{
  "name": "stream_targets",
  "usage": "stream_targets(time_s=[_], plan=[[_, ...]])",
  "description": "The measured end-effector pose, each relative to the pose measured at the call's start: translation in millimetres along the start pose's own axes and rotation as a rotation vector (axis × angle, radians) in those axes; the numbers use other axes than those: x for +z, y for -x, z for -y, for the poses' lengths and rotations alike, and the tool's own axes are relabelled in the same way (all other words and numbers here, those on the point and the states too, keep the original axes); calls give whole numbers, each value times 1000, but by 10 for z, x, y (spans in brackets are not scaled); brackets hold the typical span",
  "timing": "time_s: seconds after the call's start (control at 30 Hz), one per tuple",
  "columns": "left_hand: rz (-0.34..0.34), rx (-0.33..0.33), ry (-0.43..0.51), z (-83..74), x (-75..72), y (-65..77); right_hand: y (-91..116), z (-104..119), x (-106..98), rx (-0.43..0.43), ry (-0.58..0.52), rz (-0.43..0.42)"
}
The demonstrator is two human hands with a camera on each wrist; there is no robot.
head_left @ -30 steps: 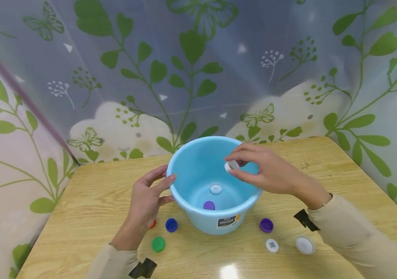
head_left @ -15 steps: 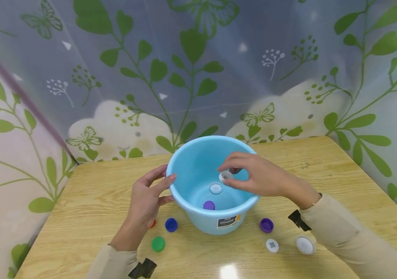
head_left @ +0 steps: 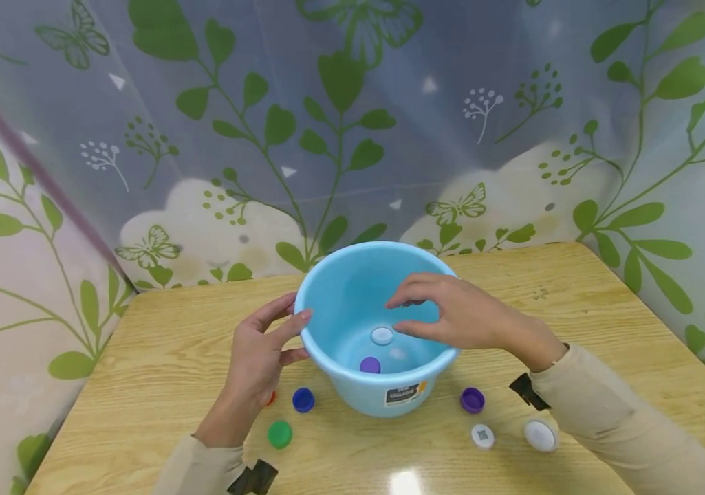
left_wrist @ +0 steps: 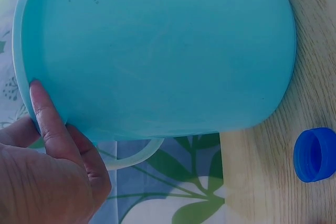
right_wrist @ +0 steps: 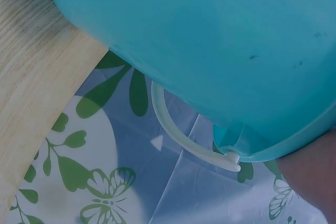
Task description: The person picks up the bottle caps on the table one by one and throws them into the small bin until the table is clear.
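Note:
A light blue bucket point(head_left: 383, 399) stands on the table. My left hand point(head_left: 262, 350) grips its rim at the left, thumb over the edge and fingers along the outside, as the left wrist view also shows. Over the bucket's mouth, my right hand point(head_left: 457, 313) has thumb and fingers apart with nothing between them. Below it in the bucket is a blurred white cap point(head_left: 397, 353). A white cap point(head_left: 382, 335) and a purple cap point(head_left: 370, 364) lie on the bucket's bottom. In the right wrist view the bucket wall hides most of my right hand point(right_wrist: 312, 174).
Around the bucket on the wooden table point(head_left: 160, 385) lie a blue cap point(head_left: 303, 399), a green cap point(head_left: 280, 434), a purple cap point(head_left: 472, 400) and white caps, one with a printed code point(head_left: 482, 436). A red cap point(head_left: 272, 397) is mostly hidden by my left hand. A white handle point(right_wrist: 181, 137) hangs behind the bucket.
My right hand moved left and lower into the bucket's mouth, then its fingers parted and let go of the white cap, which dropped. My left hand stayed on the rim.

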State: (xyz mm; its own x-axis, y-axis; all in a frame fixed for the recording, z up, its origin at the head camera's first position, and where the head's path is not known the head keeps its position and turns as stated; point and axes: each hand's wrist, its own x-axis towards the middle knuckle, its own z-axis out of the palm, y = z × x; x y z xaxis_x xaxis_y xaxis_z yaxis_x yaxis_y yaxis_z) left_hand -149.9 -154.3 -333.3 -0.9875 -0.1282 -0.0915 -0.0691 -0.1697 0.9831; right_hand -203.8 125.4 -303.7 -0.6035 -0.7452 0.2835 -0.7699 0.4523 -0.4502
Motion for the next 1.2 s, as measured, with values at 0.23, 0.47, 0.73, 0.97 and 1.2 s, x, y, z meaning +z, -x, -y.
stream_targets(time_s=[0.23,0.47,0.73,0.97,1.2], plan=[[5,-3,3,11,9,3,16,-31,15,-17,6,-22],[0,-6,5,28,17,-1,47,-74,29,-59,-56,-110],[-10,-10,23,40,41,-5,163,-103,-35,-115,-18,-275],[-21,-21,28,22,34,4,450,-103,-207,-134,19,-320],[-15,-19,36,4,19,0,836,-206,-300,-86,96,-303]])
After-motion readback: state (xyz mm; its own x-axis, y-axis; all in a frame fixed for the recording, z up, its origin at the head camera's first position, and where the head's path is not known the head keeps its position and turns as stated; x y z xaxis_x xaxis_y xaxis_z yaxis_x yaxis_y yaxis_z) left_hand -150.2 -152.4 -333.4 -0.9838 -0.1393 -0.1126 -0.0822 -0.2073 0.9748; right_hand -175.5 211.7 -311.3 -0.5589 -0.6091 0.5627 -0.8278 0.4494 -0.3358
